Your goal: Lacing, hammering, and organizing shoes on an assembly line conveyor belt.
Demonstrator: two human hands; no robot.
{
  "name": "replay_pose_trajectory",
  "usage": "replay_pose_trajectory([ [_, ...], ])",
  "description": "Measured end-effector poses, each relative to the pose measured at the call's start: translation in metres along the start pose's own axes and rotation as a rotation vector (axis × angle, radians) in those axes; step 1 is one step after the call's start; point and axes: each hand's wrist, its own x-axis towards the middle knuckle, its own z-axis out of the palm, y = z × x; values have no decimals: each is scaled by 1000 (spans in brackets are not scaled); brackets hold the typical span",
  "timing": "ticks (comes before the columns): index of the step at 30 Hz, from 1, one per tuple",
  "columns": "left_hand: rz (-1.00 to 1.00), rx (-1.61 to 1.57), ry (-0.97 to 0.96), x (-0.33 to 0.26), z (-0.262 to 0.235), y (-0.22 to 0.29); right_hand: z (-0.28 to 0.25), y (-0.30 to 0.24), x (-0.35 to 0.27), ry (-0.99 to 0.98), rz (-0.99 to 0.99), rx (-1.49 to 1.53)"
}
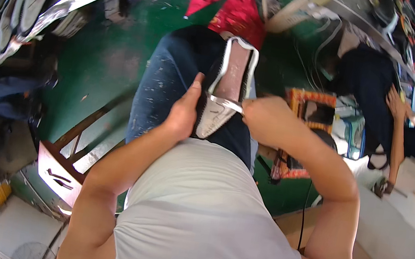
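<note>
shoe (235, 69): slender, black and pale, with a white-edged opening and pink lining; it lies on your blue denim trousers (158, 82), pointed end toward you, probably for support.
left hand (183, 112): laid along the shoe's side, seemingly as a brace; whether your fingers pinch it, i cannot tell.
right hand (270, 120): your fingers curl closed around a slim silver metal tool (225, 102) crossing the shoe.

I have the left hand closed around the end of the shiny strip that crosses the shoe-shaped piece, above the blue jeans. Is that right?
Not quite: the head view shows the right hand, not the left hand, closed around the end of the shiny strip that crosses the shoe-shaped piece, above the blue jeans.
</note>
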Motion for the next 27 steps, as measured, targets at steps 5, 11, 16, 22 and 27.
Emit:
replay_pose_trajectory([
  [5, 276, 704, 355, 26, 7, -33, 69, -17, -9, 205, 152, 233],
  [11, 280, 858, 287, 17, -2, -21, 39, 11, -9, 311, 26, 116],
  [16, 661, 1288, 43, 19, -4, -19, 29, 20, 9, 177, 254, 145],
  [22, 457, 1554, -121, 26, -1, 17, 27, 52, 12, -105, 317, 817],
  [27, 318, 1587, -179, 25, 13, 29, 11, 49, 36, 486, 128, 622],
])
